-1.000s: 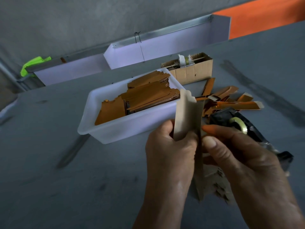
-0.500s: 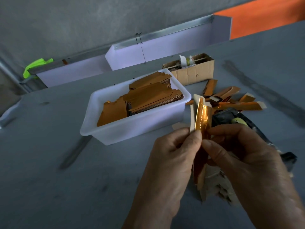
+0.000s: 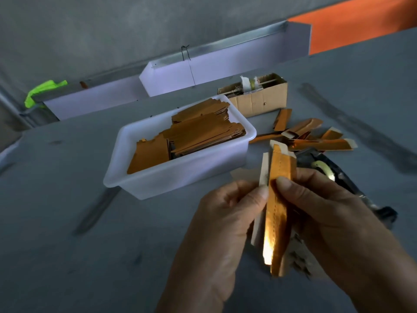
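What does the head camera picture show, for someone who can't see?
The left hand and right hand pinch a long orange strip over a grey table. Behind it sits a white tub of orange cards, loose strips beside it.

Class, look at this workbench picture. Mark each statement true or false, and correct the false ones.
1. The left hand and the right hand both hold one gold card strip. True.
2. A cardboard box stands beyond the white plastic tub. True.
3. The tub is empty. False: it holds stacked flat gold card blanks.
4. The strip lies flat on the table. False: it is held roughly upright above the grey table.
5. Loose gold pieces lie on the table to the right of the tub. True.
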`<state>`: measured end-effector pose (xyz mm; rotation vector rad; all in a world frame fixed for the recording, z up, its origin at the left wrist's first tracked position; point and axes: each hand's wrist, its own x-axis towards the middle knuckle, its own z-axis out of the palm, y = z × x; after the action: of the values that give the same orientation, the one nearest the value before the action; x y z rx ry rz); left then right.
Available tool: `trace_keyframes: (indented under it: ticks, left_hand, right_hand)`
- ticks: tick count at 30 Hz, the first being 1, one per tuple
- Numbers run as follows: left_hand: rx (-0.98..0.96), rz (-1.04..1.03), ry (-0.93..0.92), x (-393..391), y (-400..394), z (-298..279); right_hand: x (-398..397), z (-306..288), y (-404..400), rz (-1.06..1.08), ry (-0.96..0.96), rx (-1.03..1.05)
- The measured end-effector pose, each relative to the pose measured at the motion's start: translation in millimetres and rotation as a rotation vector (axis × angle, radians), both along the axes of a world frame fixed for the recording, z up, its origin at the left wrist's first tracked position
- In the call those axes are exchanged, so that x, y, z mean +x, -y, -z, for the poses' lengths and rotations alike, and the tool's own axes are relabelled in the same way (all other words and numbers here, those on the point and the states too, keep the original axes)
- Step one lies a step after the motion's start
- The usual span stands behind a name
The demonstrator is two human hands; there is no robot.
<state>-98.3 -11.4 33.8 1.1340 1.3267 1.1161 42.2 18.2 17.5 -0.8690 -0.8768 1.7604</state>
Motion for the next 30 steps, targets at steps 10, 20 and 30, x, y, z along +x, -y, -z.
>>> trace_keyframes:
  ticks: [10,20,30]
  left_hand:
    - [0.316,-0.023,-0.546,-15.0,1.5,-16.8]
    - [0.125,-0.257,-0.245,-23.3,7.0,-14.5]
    - [0.057,-0.556,0.446,15.6,8.7,2.9]
  right_hand:
    - [16.0,1.0,-11.9,0.035,0.009,0.076]
    - [13.1,-9.7,-6.6,0.005,0.351,0.253]
    - [-20.7,7.2,22.4,0.225,0.228,0.167]
